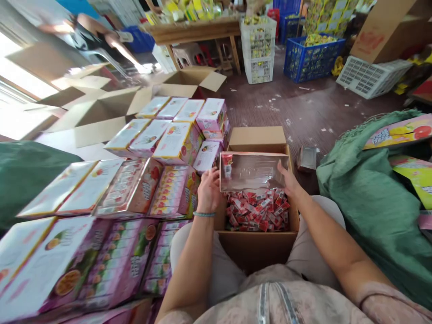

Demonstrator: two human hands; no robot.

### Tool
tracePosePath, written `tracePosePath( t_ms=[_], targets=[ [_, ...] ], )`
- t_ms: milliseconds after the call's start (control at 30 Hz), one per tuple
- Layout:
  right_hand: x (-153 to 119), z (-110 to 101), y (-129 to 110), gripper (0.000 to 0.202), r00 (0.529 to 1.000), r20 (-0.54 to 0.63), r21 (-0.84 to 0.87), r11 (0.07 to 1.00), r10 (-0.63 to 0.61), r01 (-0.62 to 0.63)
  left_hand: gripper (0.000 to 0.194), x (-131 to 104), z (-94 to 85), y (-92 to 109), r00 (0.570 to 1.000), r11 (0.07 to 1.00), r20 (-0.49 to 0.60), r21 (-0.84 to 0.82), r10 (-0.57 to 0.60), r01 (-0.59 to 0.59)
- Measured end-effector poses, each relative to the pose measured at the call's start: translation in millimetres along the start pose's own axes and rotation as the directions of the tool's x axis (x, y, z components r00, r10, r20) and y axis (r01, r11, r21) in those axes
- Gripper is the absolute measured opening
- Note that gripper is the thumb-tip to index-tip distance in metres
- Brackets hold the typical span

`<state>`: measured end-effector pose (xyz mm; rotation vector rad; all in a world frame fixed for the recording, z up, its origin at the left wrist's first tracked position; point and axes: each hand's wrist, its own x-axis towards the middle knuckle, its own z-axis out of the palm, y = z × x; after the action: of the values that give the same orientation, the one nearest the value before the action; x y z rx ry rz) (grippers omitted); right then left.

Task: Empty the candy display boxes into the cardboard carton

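Between my two hands is a shallow box with a clear plastic face [256,173], tilted above an open carton. One red packet [227,165] shows at its left end; the rest looks see-through. My right hand [289,180] grips the box's right end, thumb on its face. My left hand [208,191], with a beaded bracelet at the wrist, has its fingers curled against the left end, partly hidden. Under the box, many small red packets [258,211] fill the cardboard carton [256,135] standing between my knees.
Stacked display boxes [175,139] crowd the left side, some with packets showing. Green cloth [364,189] covers things on the right. A small clear container [307,158] lies on the floor. Open cartons [101,110], crates [258,49] and a seated person [97,40] are farther back.
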<state>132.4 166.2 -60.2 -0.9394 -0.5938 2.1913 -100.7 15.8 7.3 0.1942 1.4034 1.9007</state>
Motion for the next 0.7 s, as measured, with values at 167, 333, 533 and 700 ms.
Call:
tracePosePath(
  t_ms=[167, 333, 533, 700],
  targets=[
    [-15, 14, 6, 0.043, 0.987, -0.033, 0.120, 0.981, 0.157, -0.152, 0.012, -1, -20.0, -6, 0.950, 0.942, 0.064, -0.123, -0.306, 0.312],
    [-17, 17, 17, 0.055, 0.957, 0.100, 0.107, 0.954, 0.271, -0.281, 0.043, -1, -25.4, -20, 0.938, 0.848, 0.234, -0.411, -0.257, 0.335],
    [-21, 27, 36, 0.054, 0.941, 0.200, 0.048, 0.956, 0.275, -0.289, 0.034, 4, -39.5, -29, 0.906, 0.837, 0.386, -0.427, -0.174, 0.343],
    [-23, 32, 46, 0.062, 0.943, 0.168, 0.058, 0.952, 0.289, -0.302, 0.030, 9, -59.5, -24, 0.928, 0.830, 0.356, -0.480, -0.113, 0.285]
  ],
)
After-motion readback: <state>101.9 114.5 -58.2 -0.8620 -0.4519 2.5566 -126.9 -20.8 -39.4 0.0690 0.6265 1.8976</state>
